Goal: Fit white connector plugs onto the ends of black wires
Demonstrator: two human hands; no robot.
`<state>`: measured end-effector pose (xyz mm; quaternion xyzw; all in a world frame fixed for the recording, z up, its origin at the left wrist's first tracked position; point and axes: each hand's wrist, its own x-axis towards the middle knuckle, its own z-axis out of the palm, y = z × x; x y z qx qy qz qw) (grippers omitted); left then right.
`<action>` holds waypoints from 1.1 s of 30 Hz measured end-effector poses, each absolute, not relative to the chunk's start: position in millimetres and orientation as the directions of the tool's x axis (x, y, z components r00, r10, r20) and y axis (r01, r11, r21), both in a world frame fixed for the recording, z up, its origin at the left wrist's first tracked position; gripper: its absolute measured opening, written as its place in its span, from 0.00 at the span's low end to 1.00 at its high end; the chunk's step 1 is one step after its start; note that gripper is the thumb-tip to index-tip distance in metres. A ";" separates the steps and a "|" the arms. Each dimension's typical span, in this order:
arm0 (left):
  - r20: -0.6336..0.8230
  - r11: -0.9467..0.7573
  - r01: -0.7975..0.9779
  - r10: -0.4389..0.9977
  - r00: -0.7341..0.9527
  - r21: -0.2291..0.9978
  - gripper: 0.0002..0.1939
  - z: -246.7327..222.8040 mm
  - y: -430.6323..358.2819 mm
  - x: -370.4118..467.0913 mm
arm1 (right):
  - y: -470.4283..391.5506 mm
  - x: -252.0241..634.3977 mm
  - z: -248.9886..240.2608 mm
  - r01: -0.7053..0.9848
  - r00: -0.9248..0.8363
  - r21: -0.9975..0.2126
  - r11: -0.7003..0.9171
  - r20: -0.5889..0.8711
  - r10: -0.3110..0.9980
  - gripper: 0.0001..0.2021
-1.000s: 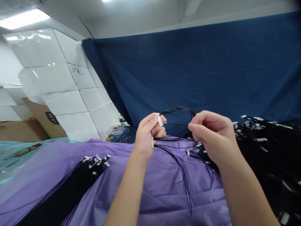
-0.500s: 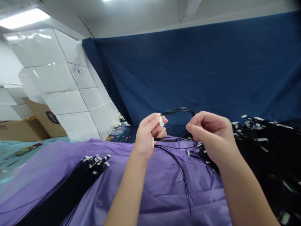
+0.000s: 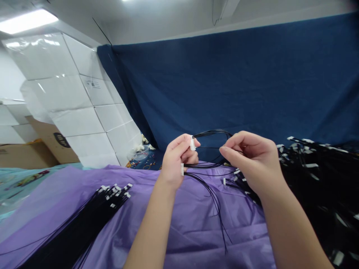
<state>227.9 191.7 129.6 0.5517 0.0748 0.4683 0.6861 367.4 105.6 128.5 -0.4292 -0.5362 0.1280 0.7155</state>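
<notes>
One small change vs. 1 sec ago: the R hand had slid a bit left, its fingertips now nearer the white conn., so less of the single black wire showed btwn the two hands. L hand pos. approx. same as before, as were the things lying around.

L hand was closed, thumb & index pinching the white conn. upright, other fingers curled in toward the palm. A 2nd conn. sat at that hand's lower edge, near the wrist; couldn't tell exactly how it was gripped. R hand: thumb & index tips pressed tog. on the single wire, which ran roughly horiz. from the conn.; remaining fingers folded.

Looped wires arched from the top of the conn. over to behind the R hand. Loose wires drooped from the 2nd conn. above the purple cover.

Both forearms came up from the bottom edge, angled inward, hands raised over the cover & facing each other. Wire bundle lay to the L, wire heap to the R.
</notes>
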 end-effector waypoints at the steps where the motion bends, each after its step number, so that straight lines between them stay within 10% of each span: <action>1: 0.409 -0.049 -0.554 0.728 0.550 0.831 0.13 129.7 191.7 228.2 | 105.7 367.1 128.2 0.288 0.389 -0.744 0.603 0.666 0.636 0.04; 16: 0.354 -0.118 -0.422 0.763 0.540 0.899 0.14 129.5 191.8 233.9 | 108.1 371.1 127.1 0.701 0.150 -0.450 0.553 0.852 0.502 0.02; 33: 0.355 -0.195 -0.337 0.777 0.520 0.921 0.16 123.3 194.4 234.7 | 115.8 369.4 122.7 0.748 0.059 -0.271 0.606 0.937 0.345 0.01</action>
